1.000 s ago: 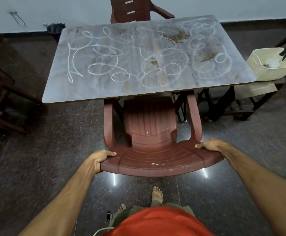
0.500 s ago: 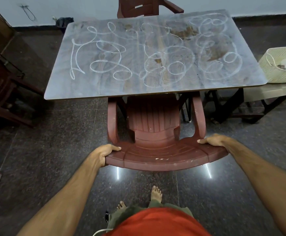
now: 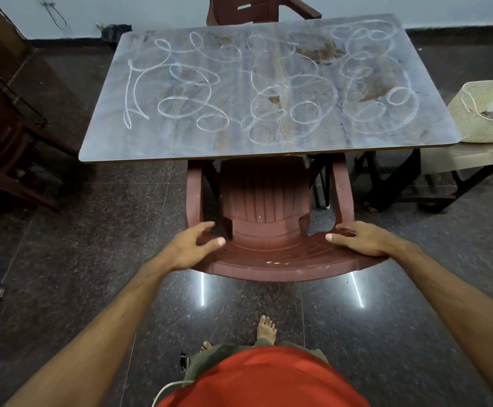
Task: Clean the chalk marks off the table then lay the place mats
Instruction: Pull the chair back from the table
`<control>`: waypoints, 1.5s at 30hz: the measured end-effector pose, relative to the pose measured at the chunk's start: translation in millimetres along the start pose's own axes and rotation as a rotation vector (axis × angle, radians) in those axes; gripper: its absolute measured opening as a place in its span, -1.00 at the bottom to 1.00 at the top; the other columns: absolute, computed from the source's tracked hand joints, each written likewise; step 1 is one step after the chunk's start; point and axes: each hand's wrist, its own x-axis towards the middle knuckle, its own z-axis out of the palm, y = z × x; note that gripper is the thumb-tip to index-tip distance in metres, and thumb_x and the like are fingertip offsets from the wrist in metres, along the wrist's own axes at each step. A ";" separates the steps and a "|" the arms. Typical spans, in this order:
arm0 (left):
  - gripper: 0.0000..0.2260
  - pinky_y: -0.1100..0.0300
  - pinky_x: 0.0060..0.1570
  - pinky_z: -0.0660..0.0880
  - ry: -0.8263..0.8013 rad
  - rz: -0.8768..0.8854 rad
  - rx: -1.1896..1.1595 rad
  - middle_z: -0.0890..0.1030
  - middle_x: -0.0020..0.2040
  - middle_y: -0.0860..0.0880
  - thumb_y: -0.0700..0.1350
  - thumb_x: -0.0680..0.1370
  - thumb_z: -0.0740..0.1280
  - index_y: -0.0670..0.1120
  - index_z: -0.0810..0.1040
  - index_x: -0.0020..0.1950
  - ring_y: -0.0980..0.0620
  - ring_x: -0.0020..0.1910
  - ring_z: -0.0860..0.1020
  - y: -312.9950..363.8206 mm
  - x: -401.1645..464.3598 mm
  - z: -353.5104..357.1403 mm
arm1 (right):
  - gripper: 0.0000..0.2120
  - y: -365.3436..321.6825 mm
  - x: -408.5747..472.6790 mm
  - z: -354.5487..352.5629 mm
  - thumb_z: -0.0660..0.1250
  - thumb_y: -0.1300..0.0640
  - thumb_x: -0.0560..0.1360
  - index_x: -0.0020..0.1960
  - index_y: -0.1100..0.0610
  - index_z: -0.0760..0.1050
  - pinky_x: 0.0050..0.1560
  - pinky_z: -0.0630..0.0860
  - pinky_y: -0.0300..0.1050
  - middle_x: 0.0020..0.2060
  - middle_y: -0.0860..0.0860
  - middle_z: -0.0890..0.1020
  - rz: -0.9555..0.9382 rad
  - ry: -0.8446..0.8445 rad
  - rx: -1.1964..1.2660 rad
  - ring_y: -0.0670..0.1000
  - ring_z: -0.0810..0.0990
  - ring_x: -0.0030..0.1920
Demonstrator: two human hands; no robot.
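Observation:
A grey table (image 3: pixel 157 148) stands ahead, its top covered with white chalk loops (image 3: pixel 180 92) and brown stains. A maroon plastic chair (image 3: pixel 265 201) is tucked partly under its near edge. My left hand (image 3: pixel 191 245) hovers over the left end of the chair's backrest with fingers spread. My right hand (image 3: pixel 362 239) lies flat on the right end of the backrest, fingers straight. Neither hand holds anything. No place mats or cloth show in view.
A cream woven basket (image 3: pixel 483 118) sits on a low bench (image 3: pixel 459 157) right of the table. A second maroon chair (image 3: pixel 257 10) stands at the far side. Dark wooden furniture (image 3: pixel 1 142) lines the left. The floor is dark polished stone.
The chair slid forward further under the table. Both hands, which gripped the backrest ends, have loosened and now lie open on or over it.

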 end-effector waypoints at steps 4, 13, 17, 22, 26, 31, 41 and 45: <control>-0.01 0.09 0.43 0.29 -0.173 0.180 0.389 0.37 0.48 0.06 0.56 0.23 0.25 0.09 0.22 0.55 0.07 0.43 0.36 0.8 -22.9 -3.3 | -0.11 -4.7 -25.5 -4.4 0.25 -0.53 0.33 0.52 -0.08 0.28 0.46 0.24 -0.03 0.47 -0.09 0.36 -0.116 -0.163 -0.033 -0.02 0.36 0.43; -0.49 0.11 0.17 0.47 0.128 0.400 0.796 0.50 0.34 0.21 -0.28 0.53 0.23 0.15 0.42 0.41 0.10 0.30 0.49 -6.1 -22.7 9.3 | -0.08 -6.0 -33.7 12.2 0.42 -0.39 0.31 0.55 -0.23 0.10 0.46 0.25 0.04 0.52 -0.13 0.27 -0.153 -0.135 -0.548 0.00 0.21 0.53; -0.50 0.12 0.15 0.46 0.169 0.447 0.748 0.52 0.35 0.15 -0.31 0.54 0.20 0.09 0.44 0.42 0.08 0.31 0.50 -13.8 -22.9 9.6 | -0.33 -4.8 -37.1 22.8 0.34 -0.27 0.42 0.49 -0.29 0.20 0.30 0.43 0.01 0.37 -0.14 0.46 -0.203 -0.002 -0.581 -0.06 0.43 0.36; -0.46 0.14 0.12 0.47 0.197 0.436 0.725 0.53 0.34 0.15 -0.35 0.50 0.21 0.09 0.46 0.40 0.08 0.30 0.51 -25.5 -22.7 4.0 | -0.44 -15.3 -46.3 31.2 0.29 -0.16 0.50 0.48 -0.23 0.27 0.29 0.44 0.02 0.34 -0.20 0.50 -0.255 0.042 -0.579 -0.08 0.44 0.35; -0.46 0.09 0.05 0.53 0.207 0.455 0.709 0.59 0.27 0.12 -0.37 0.46 0.24 0.07 0.52 0.35 0.03 0.23 0.56 -27.2 -22.8 3.6 | -0.48 -21.4 -53.8 29.7 0.27 -0.06 0.54 0.49 -0.21 0.29 0.33 0.40 0.02 0.38 -0.21 0.47 -0.254 0.062 -0.572 -0.06 0.41 0.41; -0.46 0.05 -0.03 0.60 0.260 0.469 0.680 0.66 0.15 0.07 -0.44 0.36 0.32 0.01 0.61 0.23 0.00 0.14 0.63 -29.0 -24.3 6.9 | -0.47 -19.0 -53.2 26.4 0.26 0.07 0.49 0.43 -0.24 0.35 0.28 0.46 0.01 0.30 -0.23 0.53 -0.263 0.072 -0.546 -0.09 0.51 0.30; -0.45 0.06 0.07 0.55 0.282 0.468 0.662 0.63 0.21 0.08 -0.44 0.39 0.31 0.02 0.58 0.28 0.00 0.21 0.59 -23.0 -29.4 8.2 | -0.57 -14.3 -53.6 31.9 0.25 0.11 0.42 0.23 -0.24 0.50 0.01 0.43 -0.10 0.09 -0.27 0.62 -0.268 0.163 -0.493 -0.09 0.59 0.11; -0.46 0.07 0.13 0.52 0.274 0.465 0.668 0.61 0.25 0.09 -0.41 0.44 0.29 0.04 0.54 0.33 0.02 0.25 0.56 -22.9 -28.2 7.4 | -0.65 -13.1 -53.6 32.9 0.26 0.09 0.43 0.14 -0.23 0.54 -0.07 0.38 -0.12 -0.04 -0.28 0.64 -0.265 0.179 -0.465 -0.12 0.60 -0.01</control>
